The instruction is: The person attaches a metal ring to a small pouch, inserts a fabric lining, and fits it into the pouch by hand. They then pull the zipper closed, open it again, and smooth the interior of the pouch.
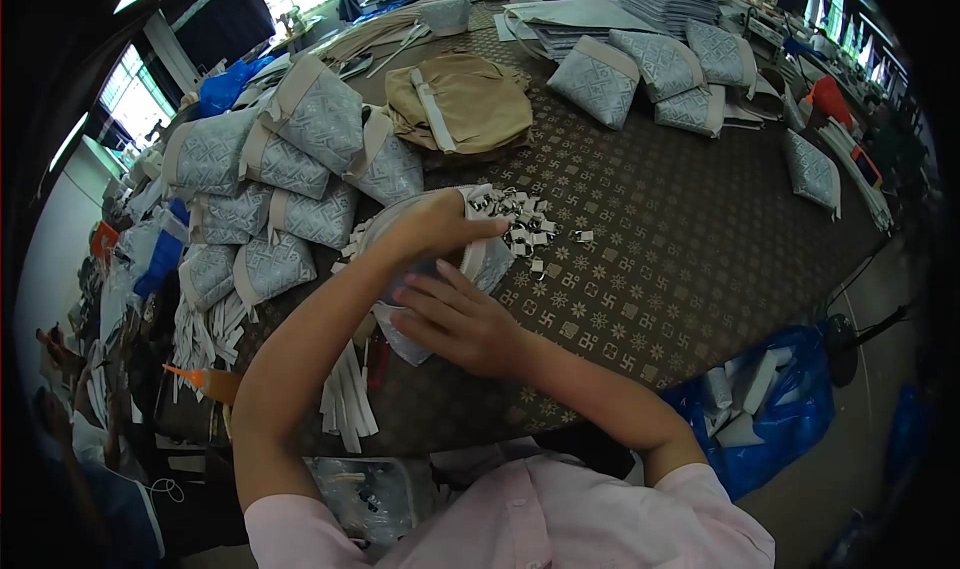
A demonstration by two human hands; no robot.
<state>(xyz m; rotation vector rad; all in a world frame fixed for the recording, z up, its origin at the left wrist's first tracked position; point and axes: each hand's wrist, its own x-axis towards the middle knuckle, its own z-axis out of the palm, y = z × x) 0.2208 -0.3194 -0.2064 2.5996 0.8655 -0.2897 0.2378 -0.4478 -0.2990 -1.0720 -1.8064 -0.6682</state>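
A grey patterned pouch (490, 266) with a pale rim lies in front of me, partly hidden by my hands. My left hand (446, 224) reaches over its upper side and grips it near the rim, thumb pointing right; its other fingers are hidden. My right hand (468, 321) rests against the near side of the pouch, fingers stretched and slightly apart. Just beyond the pouch is a heap of small metal clips with pale tabs (525, 219), a few lying loose to its right.
Finished-looking grey pouches (290, 159) are piled at left, and more pouches (655, 64) lie at the back right. A tan cloth bundle (460, 104) sits ahead. Pale strips (347, 404) and an orange-tipped glue bottle (212, 383) are near left. A blue bag (800, 409) hangs low right.
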